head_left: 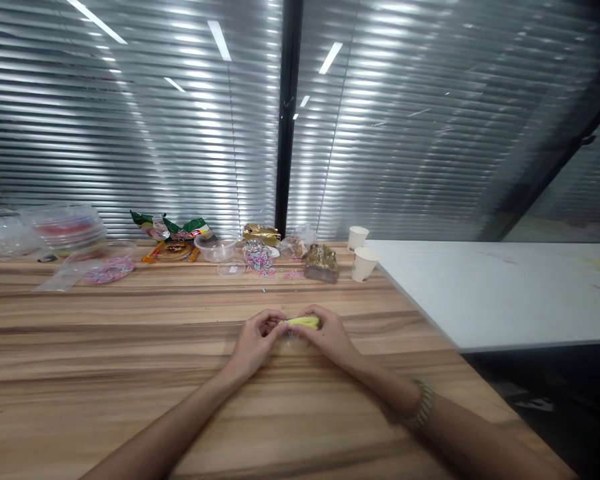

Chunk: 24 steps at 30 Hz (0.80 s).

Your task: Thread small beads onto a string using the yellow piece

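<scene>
Centrally, left hand (254,343) and right hand (330,335) meet on the striped wooden surface (130,373), fingers of both pinched on a small yellow oblong piece (304,323). Two white paper cups (364,264) stand near the far edge.

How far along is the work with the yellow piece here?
Done: nothing finished shows. In hand: both hands, left hand and right hand, pinch a small yellow piece over the wooden table. Left: the beads and clear containers behind lie untouched.
</scene>
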Available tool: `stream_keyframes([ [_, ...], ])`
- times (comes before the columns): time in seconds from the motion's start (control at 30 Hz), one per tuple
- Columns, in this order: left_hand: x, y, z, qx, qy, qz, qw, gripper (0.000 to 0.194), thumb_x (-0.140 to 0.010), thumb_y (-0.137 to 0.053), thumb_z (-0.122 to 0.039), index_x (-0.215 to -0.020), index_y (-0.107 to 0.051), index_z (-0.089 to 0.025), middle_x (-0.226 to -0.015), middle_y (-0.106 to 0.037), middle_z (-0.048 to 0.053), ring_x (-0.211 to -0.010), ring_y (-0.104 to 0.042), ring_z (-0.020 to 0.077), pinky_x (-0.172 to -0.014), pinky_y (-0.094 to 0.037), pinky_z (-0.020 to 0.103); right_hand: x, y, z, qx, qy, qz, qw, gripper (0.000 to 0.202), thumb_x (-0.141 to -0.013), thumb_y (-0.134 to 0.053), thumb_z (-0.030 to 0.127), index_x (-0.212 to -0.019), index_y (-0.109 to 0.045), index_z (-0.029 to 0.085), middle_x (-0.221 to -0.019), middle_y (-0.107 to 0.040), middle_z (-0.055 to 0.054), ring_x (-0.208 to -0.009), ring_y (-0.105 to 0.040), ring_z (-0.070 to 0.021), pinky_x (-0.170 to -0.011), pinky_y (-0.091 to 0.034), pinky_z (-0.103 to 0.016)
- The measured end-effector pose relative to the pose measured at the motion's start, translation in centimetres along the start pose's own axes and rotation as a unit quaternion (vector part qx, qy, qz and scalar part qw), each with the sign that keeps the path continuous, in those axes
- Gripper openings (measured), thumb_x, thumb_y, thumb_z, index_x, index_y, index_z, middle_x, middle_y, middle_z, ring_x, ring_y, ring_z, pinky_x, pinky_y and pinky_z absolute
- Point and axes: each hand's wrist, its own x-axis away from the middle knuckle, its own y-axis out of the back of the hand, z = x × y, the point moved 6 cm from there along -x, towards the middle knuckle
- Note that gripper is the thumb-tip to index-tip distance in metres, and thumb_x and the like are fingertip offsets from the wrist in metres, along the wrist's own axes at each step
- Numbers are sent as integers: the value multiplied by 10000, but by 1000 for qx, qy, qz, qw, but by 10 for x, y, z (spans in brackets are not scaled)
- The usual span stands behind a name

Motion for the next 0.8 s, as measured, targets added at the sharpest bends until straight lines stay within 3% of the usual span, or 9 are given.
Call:
stream_keyframes([
  [0.17,3,-10,-10,-36,-20,67,997,238,-765,-492,-333,-824,-602,-131,-797,-627,55,-758,-556,157,-684,-422,250,-3,-6,-3,-207,-47,29,977,322,-645,-637,351,-884,-548,154,-699,-573,-9,-551,-500,-102,-474,-409,-206],
  [0.3,8,-15,-21,-93,-49,103,989,235,-794,-445,-308,-795,-611,-143,-773,-622,40,-732,-536,141,-680,-405,241,-2,-12,0,-236,-60,78,967,235,-681,-609,337,-808,-577,142,-652,-546,1,-542,-455,-87,-477,-360,-196],
  [0.47,5,-3,-16,-160,-73,20,984,201,-745,-514,-299,-872,-601,-170,-829,-593,42,-764,-531,146,-704,-423,256,-4,-9,-2,-177,-43,60,981,256,-749,-519,380,-655,-511,142,-545,-442,31,-493,-393,-82,-469,-318,-203],
  [0.63,-3,26,6,-235,-42,-93,967,297,-676,-566,-246,-963,-560,-172,-896,-533,52,-774,-528,152,-661,-473,273,-7,7,-7,-90,-5,-42,995,277,-781,-466,397,-635,-454,161,-617,-410,20,-580,-410,-103,-531,-334,-208],
  [0.8,-8,32,4,-311,-56,-65,947,222,-697,-544,-258,-883,-581,-144,-866,-520,66,-784,-528,170,-707,-460,309,-6,8,-11,-93,-7,-57,994,263,-836,-364,395,-734,-457,171,-659,-473,1,-614,-456,-119,-591,-368,-225],
])
